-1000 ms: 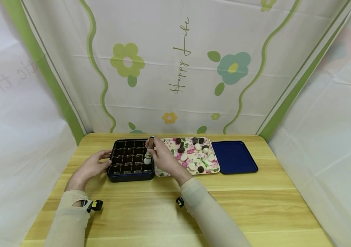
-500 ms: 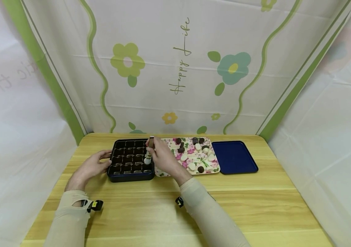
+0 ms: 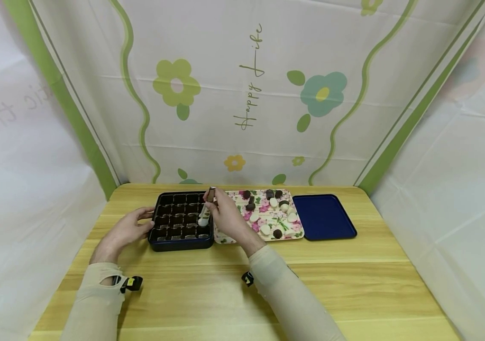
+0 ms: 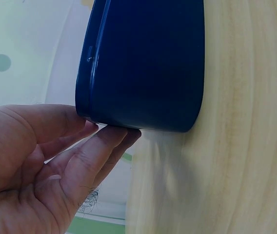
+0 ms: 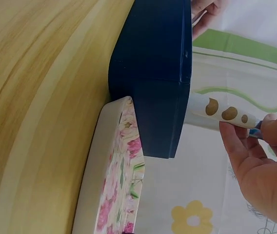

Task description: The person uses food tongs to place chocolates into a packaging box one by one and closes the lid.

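A dark navy tin box (image 3: 181,244) stands at the left of the table, divided inside into several small brown compartments. My left hand (image 3: 126,231) touches its left side with fingertips fairly straight; the left wrist view shows the fingers (image 4: 87,161) against the tin's outer wall. Over the box's right column, my right hand (image 3: 229,219) pinches a pair of tongs (image 5: 221,109), white with brown spots in the right wrist view. Their white lower end points down into a right-hand compartment. Whether a sweet sits between the tips cannot be told.
Right of the box lies a floral tray (image 3: 235,201) bearing several dark and white chocolates (image 3: 265,229). A shallow navy lid (image 3: 323,218) lies beyond it. The wooden table (image 3: 199,293) ends at a printed curtain (image 3: 216,132), with white fabric walls on both sides.
The tongs have tilted slightly, their upper end shifting a little to the right along with my right hand. My left hand and the box have stayed put.
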Demonstrator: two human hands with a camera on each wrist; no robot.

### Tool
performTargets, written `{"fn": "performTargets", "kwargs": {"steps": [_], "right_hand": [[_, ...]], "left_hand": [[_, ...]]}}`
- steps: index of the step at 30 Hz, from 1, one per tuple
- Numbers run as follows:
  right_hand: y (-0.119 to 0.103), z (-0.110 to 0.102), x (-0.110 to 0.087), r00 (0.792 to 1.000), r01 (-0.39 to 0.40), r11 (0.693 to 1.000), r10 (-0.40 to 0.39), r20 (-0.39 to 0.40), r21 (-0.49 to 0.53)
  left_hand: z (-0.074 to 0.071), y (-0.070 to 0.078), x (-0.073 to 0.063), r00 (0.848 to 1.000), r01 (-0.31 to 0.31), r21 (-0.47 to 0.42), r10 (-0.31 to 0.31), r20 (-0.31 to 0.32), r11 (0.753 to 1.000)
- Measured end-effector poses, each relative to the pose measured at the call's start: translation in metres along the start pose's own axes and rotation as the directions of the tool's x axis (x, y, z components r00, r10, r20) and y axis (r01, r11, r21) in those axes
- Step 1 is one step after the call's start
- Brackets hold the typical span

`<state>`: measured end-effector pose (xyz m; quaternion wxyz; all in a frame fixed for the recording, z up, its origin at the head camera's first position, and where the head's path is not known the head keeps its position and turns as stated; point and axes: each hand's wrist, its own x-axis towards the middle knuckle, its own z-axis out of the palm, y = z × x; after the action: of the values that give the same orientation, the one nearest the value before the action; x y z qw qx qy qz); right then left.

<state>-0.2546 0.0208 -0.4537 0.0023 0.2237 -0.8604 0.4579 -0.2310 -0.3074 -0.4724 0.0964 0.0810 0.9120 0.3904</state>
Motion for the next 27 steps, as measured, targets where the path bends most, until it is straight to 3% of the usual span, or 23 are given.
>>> {"fn": "performTargets", "kwargs": {"steps": [13,27], "right_hand": [[-0.001,-0.003,0.001,0.999,0.022,0.999,-0.021,-0.028,0.044],[0.007,-0.037,-0.004,0.997,0.037,0.999,-0.035,-0.071,0.028]], "left_hand": [[0.000,0.001,-0.001,1.000,0.004,-0.001,-0.004,0.008,1.000],[0.000,-0.001,-0.001,1.000,0.002,0.008,-0.002,0.006,1.000]]}}
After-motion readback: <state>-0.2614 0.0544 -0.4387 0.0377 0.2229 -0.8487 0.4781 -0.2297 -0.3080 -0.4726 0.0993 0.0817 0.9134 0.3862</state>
